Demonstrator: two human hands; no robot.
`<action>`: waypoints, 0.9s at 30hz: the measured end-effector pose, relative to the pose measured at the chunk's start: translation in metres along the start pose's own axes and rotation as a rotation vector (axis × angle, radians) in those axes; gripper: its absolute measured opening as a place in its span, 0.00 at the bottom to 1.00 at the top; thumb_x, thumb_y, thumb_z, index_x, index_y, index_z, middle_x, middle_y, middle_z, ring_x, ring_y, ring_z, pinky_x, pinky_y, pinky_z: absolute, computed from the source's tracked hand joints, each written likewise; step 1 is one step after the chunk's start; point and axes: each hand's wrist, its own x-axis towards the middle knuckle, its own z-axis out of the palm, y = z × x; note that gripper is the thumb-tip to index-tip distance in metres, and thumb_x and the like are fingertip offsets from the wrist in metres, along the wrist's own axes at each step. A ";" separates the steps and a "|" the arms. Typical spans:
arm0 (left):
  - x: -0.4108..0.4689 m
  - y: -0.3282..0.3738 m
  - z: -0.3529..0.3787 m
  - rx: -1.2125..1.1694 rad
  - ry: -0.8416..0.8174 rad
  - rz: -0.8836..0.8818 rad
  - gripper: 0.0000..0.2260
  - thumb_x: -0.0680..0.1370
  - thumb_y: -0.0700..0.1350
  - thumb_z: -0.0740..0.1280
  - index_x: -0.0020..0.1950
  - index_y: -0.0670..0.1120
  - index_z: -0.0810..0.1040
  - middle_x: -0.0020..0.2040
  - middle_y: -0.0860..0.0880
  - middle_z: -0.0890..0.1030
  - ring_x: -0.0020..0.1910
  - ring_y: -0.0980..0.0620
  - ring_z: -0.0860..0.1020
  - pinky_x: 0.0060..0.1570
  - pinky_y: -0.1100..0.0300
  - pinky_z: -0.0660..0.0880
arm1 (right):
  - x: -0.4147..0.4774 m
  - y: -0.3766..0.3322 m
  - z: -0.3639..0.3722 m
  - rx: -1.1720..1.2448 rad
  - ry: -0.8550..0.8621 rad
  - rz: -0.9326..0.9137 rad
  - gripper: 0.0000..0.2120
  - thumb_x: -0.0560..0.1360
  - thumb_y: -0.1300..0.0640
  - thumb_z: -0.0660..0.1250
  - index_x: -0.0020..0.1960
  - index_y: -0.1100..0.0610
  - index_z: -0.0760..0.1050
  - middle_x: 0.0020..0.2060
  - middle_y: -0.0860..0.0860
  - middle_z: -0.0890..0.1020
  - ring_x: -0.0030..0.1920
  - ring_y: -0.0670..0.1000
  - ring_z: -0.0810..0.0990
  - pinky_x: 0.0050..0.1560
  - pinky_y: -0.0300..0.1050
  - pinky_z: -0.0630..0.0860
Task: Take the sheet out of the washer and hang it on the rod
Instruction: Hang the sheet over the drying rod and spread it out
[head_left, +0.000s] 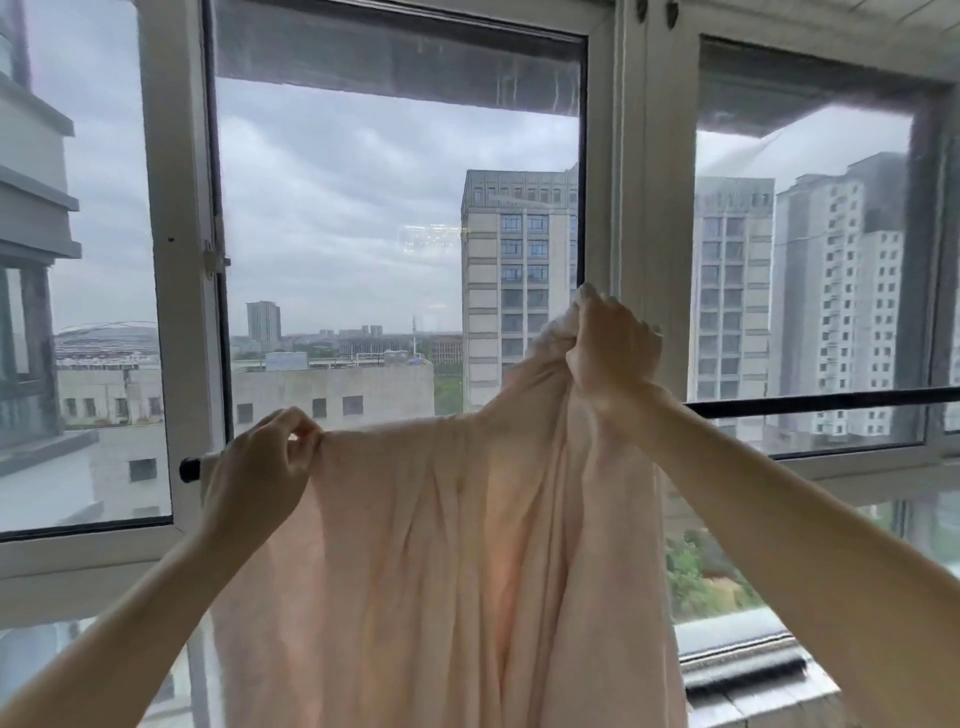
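The black rod (189, 469) shows its capped left end in front of the white window frame (176, 260). Just beside that end, the left hand (270, 457) pinches the top edge of the pale pink sheet (441, 545) between thumb and curled fingers. From this pinch the sheet's upper edge runs rightward, roughly along the rod and slightly above its line. The cloth hangs down from there in long folds to the bottom of the view and hides the middle stretch of the rod. Whether the fabric already lies over the rod or is only held in front of it cannot be told.

Further right the sheet rises to a peak, where the right hand (613, 353) is closed in a fist round a bunched handful of fabric, held well above the rod. Right of that arm the rod reappears bare and runs to the right edge. Tall buildings (519, 286) stand beyond the glass under a grey sky.
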 end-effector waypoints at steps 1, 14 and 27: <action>0.000 0.002 0.001 0.001 0.002 -0.007 0.03 0.78 0.42 0.68 0.45 0.45 0.80 0.45 0.48 0.84 0.36 0.55 0.73 0.33 0.67 0.60 | 0.006 0.012 -0.002 -0.049 0.015 -0.007 0.16 0.73 0.65 0.65 0.58 0.55 0.68 0.50 0.52 0.78 0.47 0.57 0.80 0.55 0.56 0.71; -0.004 0.027 0.015 0.004 0.018 -0.130 0.05 0.79 0.46 0.66 0.44 0.51 0.80 0.43 0.50 0.84 0.45 0.44 0.81 0.43 0.55 0.69 | -0.001 0.089 -0.011 -0.230 -0.549 0.441 0.32 0.73 0.42 0.65 0.70 0.56 0.61 0.66 0.59 0.66 0.65 0.64 0.69 0.59 0.58 0.68; -0.005 0.022 0.010 -0.019 0.069 -0.184 0.04 0.78 0.44 0.68 0.44 0.48 0.81 0.41 0.49 0.84 0.43 0.49 0.80 0.42 0.58 0.63 | -0.028 0.003 0.033 0.253 -0.572 -0.573 0.07 0.78 0.52 0.65 0.52 0.54 0.79 0.47 0.50 0.83 0.47 0.51 0.80 0.49 0.49 0.78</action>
